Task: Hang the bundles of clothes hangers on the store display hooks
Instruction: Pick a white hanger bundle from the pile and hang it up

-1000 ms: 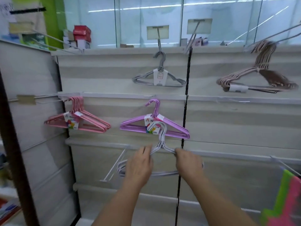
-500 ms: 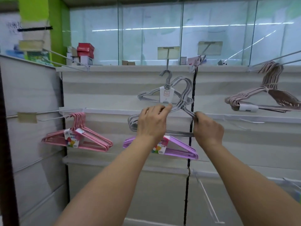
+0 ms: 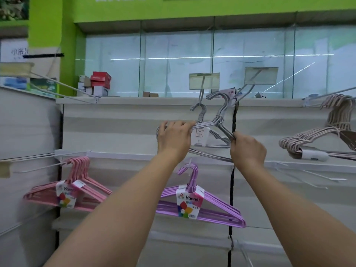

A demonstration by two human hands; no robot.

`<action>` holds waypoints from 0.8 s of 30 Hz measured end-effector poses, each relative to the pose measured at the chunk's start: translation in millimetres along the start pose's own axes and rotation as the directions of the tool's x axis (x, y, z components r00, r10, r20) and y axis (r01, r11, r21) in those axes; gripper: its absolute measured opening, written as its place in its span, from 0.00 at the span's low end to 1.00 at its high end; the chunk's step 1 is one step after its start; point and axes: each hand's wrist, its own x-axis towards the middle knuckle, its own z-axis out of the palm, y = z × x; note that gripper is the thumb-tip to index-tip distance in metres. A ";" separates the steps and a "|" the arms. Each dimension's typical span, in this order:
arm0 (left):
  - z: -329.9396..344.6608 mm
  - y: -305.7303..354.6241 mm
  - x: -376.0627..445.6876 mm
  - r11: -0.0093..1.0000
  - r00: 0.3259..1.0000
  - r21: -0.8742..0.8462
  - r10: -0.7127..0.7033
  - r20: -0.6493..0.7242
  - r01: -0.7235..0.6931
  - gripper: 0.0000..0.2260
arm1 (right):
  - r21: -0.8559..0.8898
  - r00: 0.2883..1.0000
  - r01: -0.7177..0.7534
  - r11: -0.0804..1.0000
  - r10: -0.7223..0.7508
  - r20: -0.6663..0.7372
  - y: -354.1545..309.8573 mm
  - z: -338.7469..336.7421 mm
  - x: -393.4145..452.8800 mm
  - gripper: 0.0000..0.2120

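I hold a bundle of grey wire hangers (image 3: 219, 116) up against the top row of the white display wall. My left hand (image 3: 174, 139) grips its left shoulder and my right hand (image 3: 247, 149) grips its right shoulder. The bundle's hooks reach up beside a display hook (image 3: 243, 91) under the right price tag. Whether they hang on it I cannot tell. Another grey bundle with a white label (image 3: 199, 136) hangs just behind on the hook (image 3: 201, 95) to the left.
A pink hanger bundle (image 3: 77, 187) hangs at lower left, a purple bundle (image 3: 196, 205) below my hands, and a beige bundle (image 3: 325, 139) at the right. Bare wire hooks (image 3: 312, 176) stick out at right. Red and white boxes (image 3: 100, 82) sit on top of the wall.
Both hands have raised the grey bundle from below the purple hangers to the top row. My view has tilted upward.
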 end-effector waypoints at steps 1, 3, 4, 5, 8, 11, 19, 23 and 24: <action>3.3 -2.9 5.2 1.000 1.000 0.003 0.006 0.016 -0.006 0.17 | -0.007 1.000 -0.009 1.000 0.009 0.009 -1.1 3.5 3.5 0.10; 10.5 -8.9 18.6 1.000 0.999 0.006 0.025 0.034 -0.025 0.17 | -0.019 0.999 -0.027 0.999 0.027 0.020 -3.1 11.7 12.7 0.10; 14.6 -11.5 25.3 0.999 0.999 0.003 0.035 0.034 -0.035 0.16 | -0.024 0.999 -0.035 0.999 0.036 0.020 -4.3 16.1 17.8 0.10; 18.4 -13.6 31.8 0.999 0.998 -0.001 0.046 0.032 -0.046 0.16 | -0.030 0.999 -0.043 0.999 0.043 0.017 -4.9 19.6 22.6 0.10; 28.9 -18.8 50.3 0.998 0.997 -0.020 0.067 0.029 -0.066 0.16 | -0.043 0.998 -0.059 0.997 0.059 0.010 -7.6 28.4 37.8 0.11; 39.7 -26.6 67.4 0.997 0.998 -0.035 0.068 0.012 -0.068 0.16 | -0.060 0.997 -0.075 0.995 0.076 0.013 -14.5 35.1 54.1 0.11; 71.6 -49.4 80.6 0.993 0.999 -0.111 0.031 -0.023 -0.033 0.15 | -0.075 0.997 -0.055 0.996 0.059 0.044 -30.2 53.6 76.9 0.09; 86.8 -61.2 76.1 0.992 1.000 -0.128 0.006 -0.012 -0.007 0.16 | -0.079 0.999 -0.030 0.996 0.033 0.031 -34.6 70.0 77.9 0.09; 91.0 -63.9 74.1 0.991 1.000 -0.133 -0.006 0.002 0.006 0.16 | -0.075 0.999 -0.030 0.997 0.032 0.030 -35.5 73.4 78.2 0.09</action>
